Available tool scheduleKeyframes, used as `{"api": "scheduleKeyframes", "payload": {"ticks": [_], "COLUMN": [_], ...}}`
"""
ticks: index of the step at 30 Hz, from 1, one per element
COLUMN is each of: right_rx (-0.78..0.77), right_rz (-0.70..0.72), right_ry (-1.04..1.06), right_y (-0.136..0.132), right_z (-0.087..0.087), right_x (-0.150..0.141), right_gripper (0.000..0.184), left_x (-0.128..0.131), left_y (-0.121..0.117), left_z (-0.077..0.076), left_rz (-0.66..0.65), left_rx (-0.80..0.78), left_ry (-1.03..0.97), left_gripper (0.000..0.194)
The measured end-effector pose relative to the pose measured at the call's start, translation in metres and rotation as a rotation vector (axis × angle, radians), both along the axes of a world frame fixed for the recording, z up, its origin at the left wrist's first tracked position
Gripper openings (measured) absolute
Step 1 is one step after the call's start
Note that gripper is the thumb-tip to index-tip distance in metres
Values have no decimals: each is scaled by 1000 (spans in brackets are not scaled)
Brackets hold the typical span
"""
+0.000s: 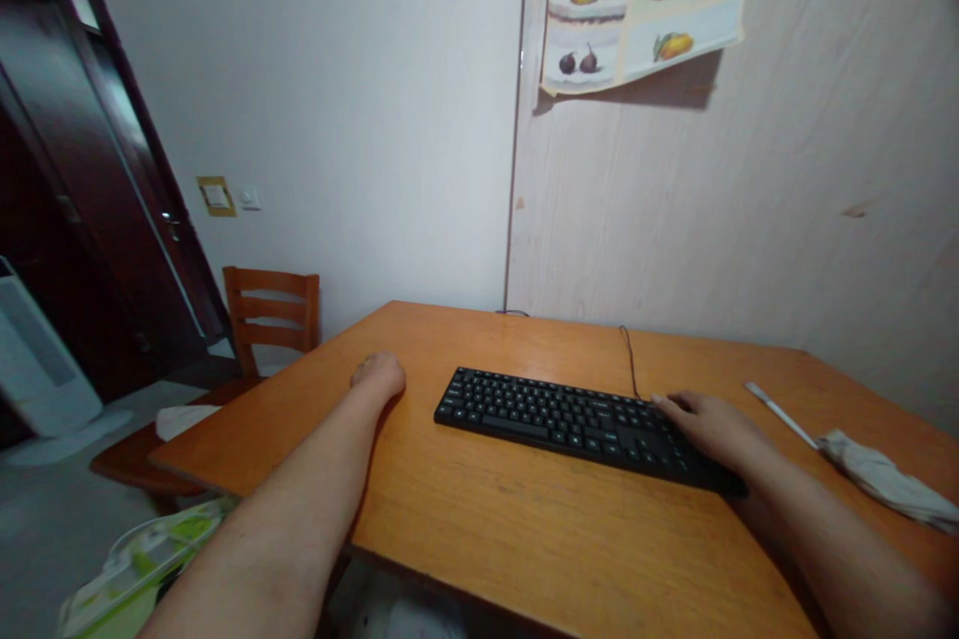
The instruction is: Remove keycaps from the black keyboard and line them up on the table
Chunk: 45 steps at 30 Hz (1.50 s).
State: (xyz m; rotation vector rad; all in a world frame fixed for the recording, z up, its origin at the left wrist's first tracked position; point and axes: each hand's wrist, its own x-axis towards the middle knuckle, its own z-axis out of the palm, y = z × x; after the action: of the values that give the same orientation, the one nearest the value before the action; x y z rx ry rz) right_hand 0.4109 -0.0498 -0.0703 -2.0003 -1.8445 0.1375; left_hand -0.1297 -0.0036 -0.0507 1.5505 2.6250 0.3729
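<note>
A black keyboard [554, 413] lies at a slant on the wooden table, its right end nearer to me. My right hand [700, 424] is on that right end, with the thumb along the back edge and the palm over the number keys. The other fingers of this hand are partly hidden behind it. A thin black cable [629, 359] runs from the keyboard's back edge towards the wall. To the left of the keyboard, apart from it, my left hand [379, 374] rests on the table as a loose fist. No object shows in it.
On the right of the table [479, 509] lie a white stick [779, 412] and a crumpled pale cloth [884, 477]. A wooden chair [271, 310] stands beyond the left edge. Below is a green and white container [142, 564]. Fruit pictures [644, 10] hang on the wall behind.
</note>
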Motion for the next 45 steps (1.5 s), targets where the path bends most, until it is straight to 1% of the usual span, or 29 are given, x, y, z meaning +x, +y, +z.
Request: {"api": "scheduleKeyframes", "payload": {"ticks": [3, 6, 13, 18, 22, 25, 27, 29, 30, 33, 36, 38, 39, 41, 45], "right_rx": [-34, -43, -32, -38, -46, -40, -35, -38, -44, -75, -79, -42, -12, 52, 128], "right_rz": [28, 20, 19, -3, -1, 6, 4, 2, 3, -3, -28, -61, -77, -91, -64], "right_ry": [13, 13, 21, 5, -12, -23, -30, -41, -48, -72, -69, -58, -53, -38, 22], "right_y": [-2, -4, -10, -9, -9, -9, -10, -11, -11, -10, -11, -11, -11, -10, -7], "right_z": [3, 6, 11, 9, 9, 10, 10, 11, 11, 11, 11, 11, 10, 9, 4], "right_x": [-2, -4, -9, -8, -8, -9, -9, -9, -9, -9, -9, -8, -8, -6, -4], "right_gripper": [59, 58, 55, 56, 59, 58, 57, 58, 60, 66, 67, 68, 68, 67, 60], "left_x": [-4, -6, 4, 14, 23, 35, 47, 60, 66, 83, 95, 99, 101, 104, 110], "left_y": [4, 7, 5, 3, 2, 3, 5, 9, 10, 14, 13, 10, 9, 6, 2], "left_z": [1, 2, 6, 5, 1, -1, 2, 9, 15, 32, 43, 43, 41, 35, 27], "left_rz": [-44, -78, -101, -107, -94, -95, -104, -134, -158, -221, -280, -318, -342, -360, -376], "left_rx": [-27, -44, -25, 55, 166, 278, 352, 427, 457, 534, 582, 596, 625, 630, 631], "left_ry": [-25, -41, -39, -73, -158, -286, -413, -559, -632, -835, -1006, -1112, -1251, -1411, -1500], "left_gripper": [43, 38, 33, 28, 21, 12, 13, 18, 18, 9, 14, 17, 19, 22, 21]}}
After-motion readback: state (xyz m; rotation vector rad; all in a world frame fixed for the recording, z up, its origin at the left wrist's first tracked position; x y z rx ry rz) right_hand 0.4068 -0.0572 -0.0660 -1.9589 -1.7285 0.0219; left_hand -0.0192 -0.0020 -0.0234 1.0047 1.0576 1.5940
